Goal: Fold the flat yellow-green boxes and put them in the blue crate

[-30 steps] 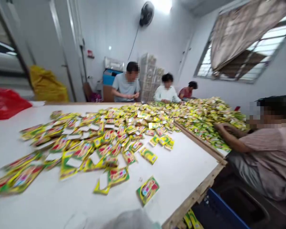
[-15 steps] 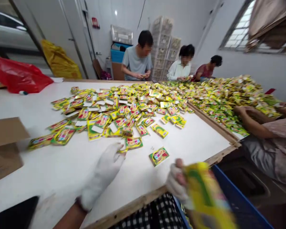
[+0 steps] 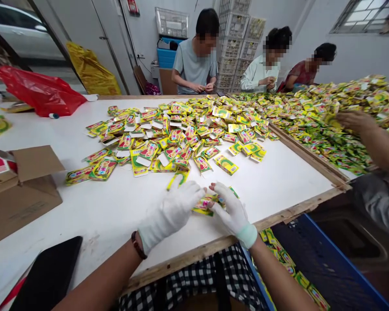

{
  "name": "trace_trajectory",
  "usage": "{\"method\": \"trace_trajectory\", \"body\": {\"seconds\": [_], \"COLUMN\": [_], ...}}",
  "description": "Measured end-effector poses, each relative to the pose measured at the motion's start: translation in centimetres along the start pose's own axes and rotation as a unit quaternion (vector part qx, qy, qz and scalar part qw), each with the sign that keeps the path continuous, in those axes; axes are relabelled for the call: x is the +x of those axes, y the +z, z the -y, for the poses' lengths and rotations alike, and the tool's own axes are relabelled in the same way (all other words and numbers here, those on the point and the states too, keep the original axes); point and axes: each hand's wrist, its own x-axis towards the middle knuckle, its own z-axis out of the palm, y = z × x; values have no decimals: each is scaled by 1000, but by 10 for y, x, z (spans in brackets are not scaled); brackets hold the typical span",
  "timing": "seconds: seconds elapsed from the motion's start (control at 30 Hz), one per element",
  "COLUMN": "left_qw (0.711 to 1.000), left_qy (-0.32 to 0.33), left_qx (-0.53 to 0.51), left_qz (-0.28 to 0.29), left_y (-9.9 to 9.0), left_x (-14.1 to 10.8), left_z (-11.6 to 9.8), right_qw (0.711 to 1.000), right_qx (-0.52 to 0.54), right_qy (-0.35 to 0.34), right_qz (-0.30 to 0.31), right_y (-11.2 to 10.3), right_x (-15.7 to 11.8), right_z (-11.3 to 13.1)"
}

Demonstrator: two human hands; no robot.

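Observation:
Both my hands wear white gloves with the fingertips bare, and they meet low over the table near its front edge. My left hand (image 3: 181, 201) is closed at the left end of a small yellow-green printed carton (image 3: 203, 206), its fingers partly hiding it. From the right, my right hand (image 3: 229, 210) arches over the cartons, thumb and fingers apart. Another carton's corner (image 3: 235, 191) shows behind its fingers. Just beyond my left hand lies a yellow carton (image 3: 179, 178). A wide heap of similar cartons (image 3: 168, 142), several with white flaps open, spreads beyond.
A wooden strip (image 3: 307, 166) divides off a larger heap at right, where a co-worker's hand (image 3: 356, 121) reaches in. Below right is a blue crate (image 3: 340, 270) holding cartons. At left are a cardboard box (image 3: 26, 207), a black phone-like slab (image 3: 48, 272) and a red bag (image 3: 45, 93).
My right hand has come up from the crate side to the table, without the carton bundle it held. My left hand has shifted right, alongside it. The view has also moved.

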Motion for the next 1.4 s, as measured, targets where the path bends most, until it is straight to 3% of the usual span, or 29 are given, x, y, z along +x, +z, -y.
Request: {"method": "trace_trajectory", "body": {"seconds": [0.07, 0.13, 0.17, 0.23, 0.3, 0.37, 0.5, 0.67, 0.8, 0.93, 1.1, 1.17, 1.3, 1.37, 1.4], "left_qw": [1000, 985, 960, 871, 786, 749, 760, 779, 781, 778, 802, 786, 692, 691, 715], "left_qy": [2, -105, -186, -321, -379, -386, -372, -346, -346, -319, -327, -349, -382, -375, -366], "left_qx": [-14, -72, -134, -304, -442, -499, -500, -508, -513, -533, -487, -494, -586, -594, -573], "left_qz": [-26, -116, -163, -213, -209, -203, -182, -123, -92, -93, -113, -130, -177, -170, -161], "left_y": [-6, -5, -3, 5, 15, 26, 37, 33, 32, 34, 31, 30, 29, 30, 30], "left_x": [-11, -23, -29, -41, -50, -55, -57, -62, -71, -79, -81, -78, -70, -69, -70], "left_z": [-11, -15, -17, -20, -24, -29, -31, -25, -24, -27, -29, -29, -29, -29, -30], "right_qw": [994, 980, 974, 971, 970, 974, 986, 988, 989, 987, 977, 969, 969, 974, 976], "right_qx": [61, 152, 183, 204, 202, 183, 100, 59, 54, 75, 122, 144, 153, 151, 152], "right_qy": [27, 68, 86, 110, 111, 114, 129, 117, 120, 116, 128, 126, 114, 113, 112], "right_qz": [82, 110, 98, 64, 71, 75, 28, 81, 73, 87, 123, 158, 158, 125, 113], "right_y": [8, 22, 31, 46, 55, 57, 48, 39, 36, 37, 39, 40, 42, 43, 42], "right_x": [5, 3, 0, -8, -18, -26, -33, -31, -29, -32, -31, -30, -27, -25, -24], "right_z": [-6, -10, -10, -10, -7, -4, -4, -3, 1, 2, 3, 4, 5, 4, 3]}}
